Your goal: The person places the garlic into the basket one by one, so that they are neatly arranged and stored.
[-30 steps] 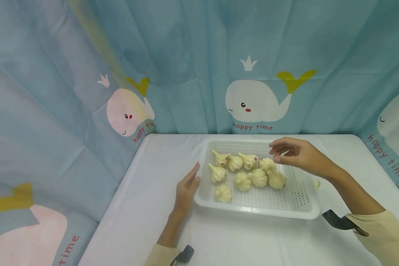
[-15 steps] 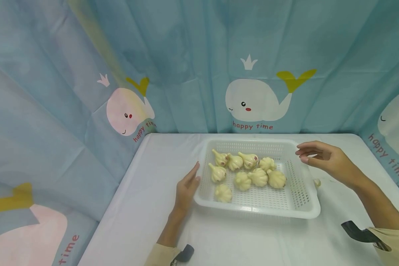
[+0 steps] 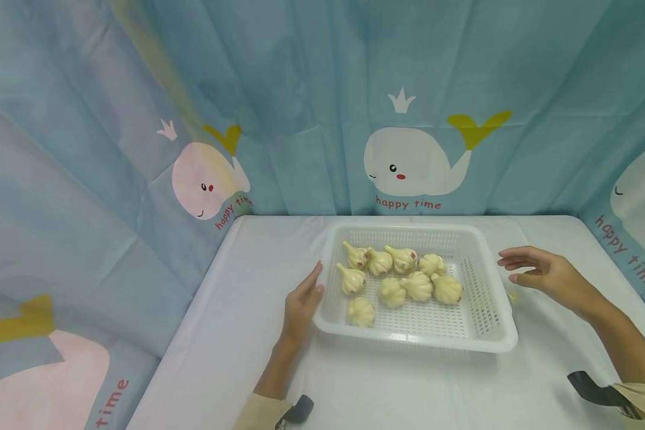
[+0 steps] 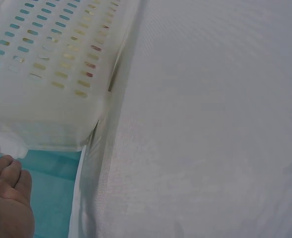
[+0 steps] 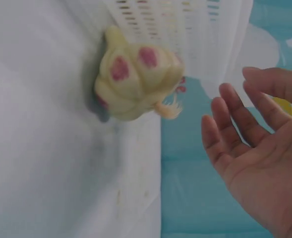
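A white perforated plastic basket [image 3: 414, 340] stands on the table with several pale garlic bulbs [image 3: 392, 292] spread over its floor. At its left side is my left hand [image 3: 301, 307], fingers fairly straight, fingertips against or just by the rim; in the left wrist view the fingers [image 4: 11, 173] meet the rim. To the right of the basket my right hand [image 3: 550, 278] hovers with relaxed, slightly bent fingers and holds nothing. Below it one more garlic bulb [image 5: 136, 79], with purple patches and root threads, lies on the table against the basket's outer wall, mostly hidden in the head view.
A white cloth covers the table [image 3: 236, 298], whose back edge runs close behind the basket. Blue curtains [image 3: 301, 119] printed with whales hang at the back and both sides.
My right hand has moved from above the basket's right part out to the right and then down, beside the lone garlic bulb. My left hand and the basket have stayed put.
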The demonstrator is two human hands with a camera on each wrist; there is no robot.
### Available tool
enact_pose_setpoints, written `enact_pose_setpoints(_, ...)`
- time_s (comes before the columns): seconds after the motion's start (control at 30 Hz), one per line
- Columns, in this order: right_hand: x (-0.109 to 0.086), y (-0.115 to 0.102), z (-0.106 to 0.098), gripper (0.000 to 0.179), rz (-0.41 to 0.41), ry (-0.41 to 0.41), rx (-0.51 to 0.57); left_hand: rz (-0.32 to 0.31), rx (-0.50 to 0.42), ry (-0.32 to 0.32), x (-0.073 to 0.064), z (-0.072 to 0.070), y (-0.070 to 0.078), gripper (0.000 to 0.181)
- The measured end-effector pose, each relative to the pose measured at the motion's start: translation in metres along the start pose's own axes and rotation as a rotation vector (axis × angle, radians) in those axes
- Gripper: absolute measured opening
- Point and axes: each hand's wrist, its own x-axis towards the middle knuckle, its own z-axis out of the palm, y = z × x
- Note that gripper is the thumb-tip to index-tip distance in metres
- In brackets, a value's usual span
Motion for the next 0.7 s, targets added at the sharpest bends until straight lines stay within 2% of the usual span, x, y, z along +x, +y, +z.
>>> enact_pose_setpoints(0.07, -0.001, 0.006, 0.000, 0.045, 0.028, -0.014, -0.025, -0.002, 0.000, -0.002, 0.000, 0.000, 0.001, 0.047)
enact_pose_setpoints(0.2, -0.002, 0.014, 0.003, 0.051, 0.077, -0.099, -0.055, -0.008, 0.009, -0.001, 0.000, 0.000, 0.002, 0.047)
enact_pose_setpoints(0.3, -0.002, 0.019, 0.008, 0.056, 0.078, -0.163, -0.063, -0.002, 0.012, 0.000, 0.000, 0.000, 0.001, 0.047)
enact_pose_setpoints(0.7, -0.007, 0.030, 0.019, 0.063, 0.074, -0.234, -0.065, 0.017, -0.010, -0.004, 0.000, 0.000, -0.002, 0.046)
